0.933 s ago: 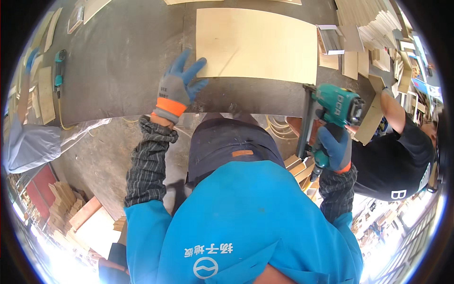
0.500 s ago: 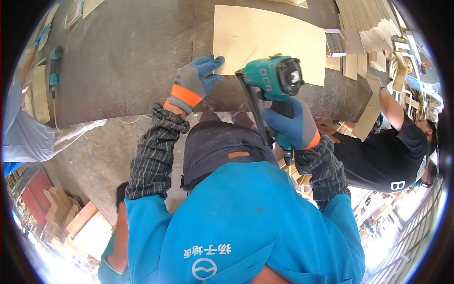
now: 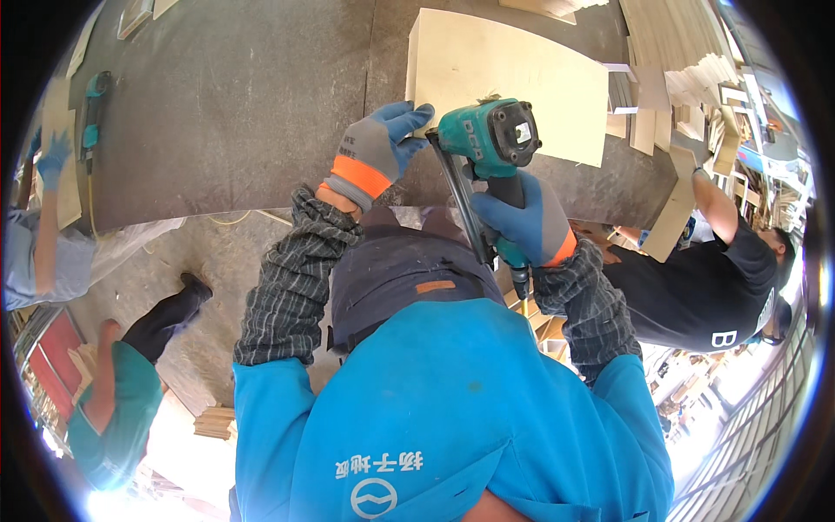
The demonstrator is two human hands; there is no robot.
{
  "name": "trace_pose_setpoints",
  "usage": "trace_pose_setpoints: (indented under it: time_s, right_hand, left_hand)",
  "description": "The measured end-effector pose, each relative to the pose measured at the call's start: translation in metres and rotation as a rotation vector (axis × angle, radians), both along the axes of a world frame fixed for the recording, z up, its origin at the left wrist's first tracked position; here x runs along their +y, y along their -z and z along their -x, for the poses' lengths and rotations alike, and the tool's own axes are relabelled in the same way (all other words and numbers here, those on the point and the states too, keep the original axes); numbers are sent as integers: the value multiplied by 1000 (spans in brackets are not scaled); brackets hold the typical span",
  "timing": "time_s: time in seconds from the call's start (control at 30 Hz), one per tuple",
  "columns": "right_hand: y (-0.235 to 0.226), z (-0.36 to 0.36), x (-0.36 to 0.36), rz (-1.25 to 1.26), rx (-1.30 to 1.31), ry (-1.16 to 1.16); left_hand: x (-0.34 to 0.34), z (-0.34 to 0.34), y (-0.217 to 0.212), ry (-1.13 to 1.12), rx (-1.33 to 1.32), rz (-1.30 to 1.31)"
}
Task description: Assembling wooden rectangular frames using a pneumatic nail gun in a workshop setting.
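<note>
A pale wooden panel [image 3: 513,83] lies on the dark worktable [image 3: 261,96], a narrow side face showing along its left edge. At its near left corner, my left hand [image 3: 383,148], in a grey and blue glove with an orange cuff, pinches the edge between thumb and fingers. My right hand [image 3: 531,217], gloved the same way, is wrapped round the black handle of a teal nail gun [image 3: 487,135]. The tool's head covers part of the panel's near edge, and its long magazine slants down toward me. Where the nose meets the wood is hard to see.
Another teal nail gun [image 3: 93,113] with a yellow hose lies at the table's left end. Wood strips [image 3: 683,43] are piled at the right. A person in black [image 3: 696,287] is at the right; others are at the left, one in green [image 3: 122,400].
The panel has shifted slightly right and its left side face now shows. My left hand has moved a little right, the nail gun slightly left. The person in green is farther from me.
</note>
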State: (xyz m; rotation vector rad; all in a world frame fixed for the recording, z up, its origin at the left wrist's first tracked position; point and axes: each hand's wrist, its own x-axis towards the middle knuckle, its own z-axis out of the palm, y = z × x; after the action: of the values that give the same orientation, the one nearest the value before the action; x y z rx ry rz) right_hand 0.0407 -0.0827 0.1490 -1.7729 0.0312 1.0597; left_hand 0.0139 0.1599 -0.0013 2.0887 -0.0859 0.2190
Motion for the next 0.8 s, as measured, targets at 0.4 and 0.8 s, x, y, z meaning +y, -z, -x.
trace_pose_setpoints:
  time_s: [0.4, 0.8]
  right_hand:
    - [-10, 4, -25, 103, -147, -30]
    - [3, 8, -52, 32, -95, 128]
  left_hand:
    - [-2, 0, -3, -27, 18, -5]
    - [0, 1, -7, -40, 73, -9]
